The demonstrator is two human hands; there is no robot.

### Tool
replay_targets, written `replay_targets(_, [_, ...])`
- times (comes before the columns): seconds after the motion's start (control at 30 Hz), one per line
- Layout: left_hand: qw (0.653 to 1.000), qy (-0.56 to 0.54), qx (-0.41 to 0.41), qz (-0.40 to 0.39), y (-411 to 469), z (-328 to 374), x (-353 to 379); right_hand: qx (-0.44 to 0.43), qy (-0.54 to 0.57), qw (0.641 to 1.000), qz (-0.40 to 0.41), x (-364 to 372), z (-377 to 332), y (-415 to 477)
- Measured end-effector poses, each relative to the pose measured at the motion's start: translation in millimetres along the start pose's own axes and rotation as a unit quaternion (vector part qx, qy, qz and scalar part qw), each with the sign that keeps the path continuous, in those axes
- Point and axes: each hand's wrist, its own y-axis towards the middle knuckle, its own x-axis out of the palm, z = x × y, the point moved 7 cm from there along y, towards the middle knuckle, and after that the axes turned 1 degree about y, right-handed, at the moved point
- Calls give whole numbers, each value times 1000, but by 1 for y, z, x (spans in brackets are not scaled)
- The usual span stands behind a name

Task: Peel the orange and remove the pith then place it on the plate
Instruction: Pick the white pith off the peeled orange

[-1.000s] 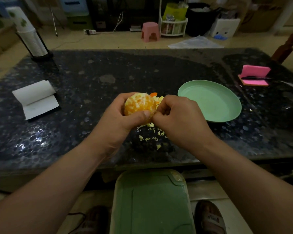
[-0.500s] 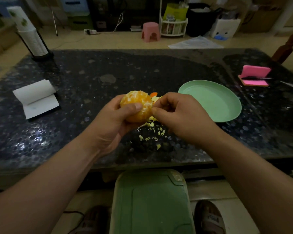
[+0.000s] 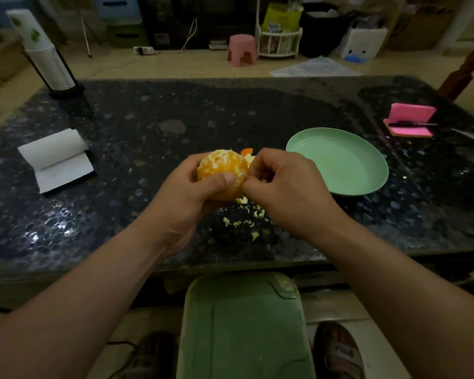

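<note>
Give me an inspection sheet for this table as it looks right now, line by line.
Surface: dark speckled stone tabletop, pale pith scraps near front edge.
Job's things: peeled orange held above table; round pale-green plate holds nothing.
Clutter: white open notepad, pink sticky-note pad, paper-cup stack.
Hands: left hand grips orange; right hand pinches its side.
Cables: white cable by far shelf.
Surroundings: pink plastic stool, green bin below.

On the dark speckled stone table (image 3: 203,113), a round green plate (image 3: 340,165) sits right of centre. Just left of it the left hand (image 3: 186,195) grips the peeled orange (image 3: 220,166), with the right hand (image 3: 288,187) pinching its right side, above pale pith scraps (image 3: 244,216) near the near edge. Far left stands a stack of white paper cups (image 3: 47,58) and, nearer, an open white notepad (image 3: 58,160). Far right — a pink sticky-note pad (image 3: 411,120).
</note>
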Motion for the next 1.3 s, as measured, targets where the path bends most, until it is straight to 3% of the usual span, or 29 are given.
replay_targets(0.4, [991,-124,-33,-45,2,2,-2,1,16,1000,1,-3,9,3])
replay_targets(0.67, [999,-47,-1,-15,2,4,-9,-3,38,999,-9,-3,1,2])
replay_targets(1.03, [996,67,49,-19,-1,8,-6,-33,-30,999,6,-3,1,-1])
replay_targets(1.3, [993,97,61,-24,-3,9,-5,2,-6,1000,8,-1,2,-2])
